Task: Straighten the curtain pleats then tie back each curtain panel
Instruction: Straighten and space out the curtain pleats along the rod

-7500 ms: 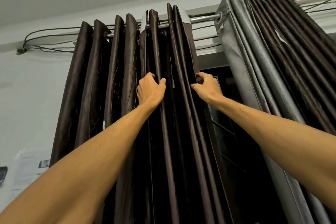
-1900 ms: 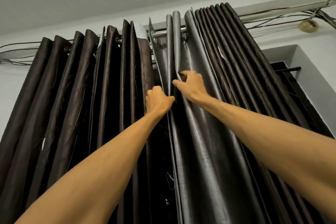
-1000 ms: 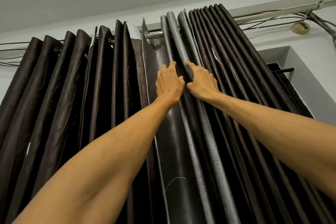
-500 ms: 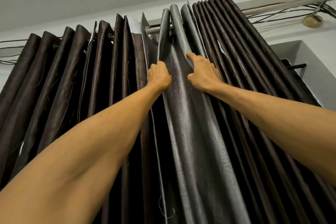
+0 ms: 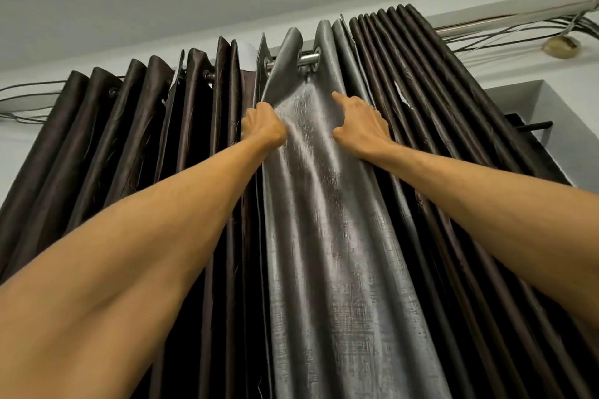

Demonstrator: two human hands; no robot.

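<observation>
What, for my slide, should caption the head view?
Left hand grips one edge of the shiny grey curtain pleat; right hand holds the other, under the metal rod.

Hands draw apart since half a second ago: left hand (image 5: pixel 264 126) and right hand (image 5: pixel 359 126) now hold opposite edges of the shiny silver-grey curtain fold (image 5: pixel 324 220), spread wider and flatter.

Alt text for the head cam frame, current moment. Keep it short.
Two bare arms reach up to a wide grey fold of curtain just below the curtain rod: the left hand grips its left edge, the right hand rests on its right edge, index finger straight. Bunched dark brown pleats hang on both sides.
</observation>
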